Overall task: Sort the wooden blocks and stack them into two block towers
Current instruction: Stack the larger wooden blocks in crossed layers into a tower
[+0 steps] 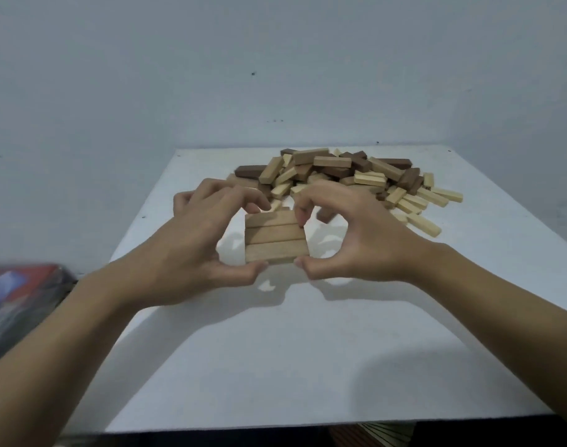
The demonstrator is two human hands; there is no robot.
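Left hand [198, 240], right hand [356, 243] both pinch three-block layer [275, 240] flat on bench [275, 350]; mixed block pile [356, 175] behind.

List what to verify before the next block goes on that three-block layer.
1. Layer lies flat on the table, three blocks side by side: ok.
2. Seams tight and ends flush: ok where visible; the far corners are behind fingertips.
3. One colour in the layer: ok, all mid-brown.
4. A hand free to fetch a block: not ok; the left hand and right hand both pinch the layer, thumbs at the near edge.
5. Pile sorted by colour: not ok; dark, mid and pale blocks are mixed.
6. Second tower started: not ok; none in view.
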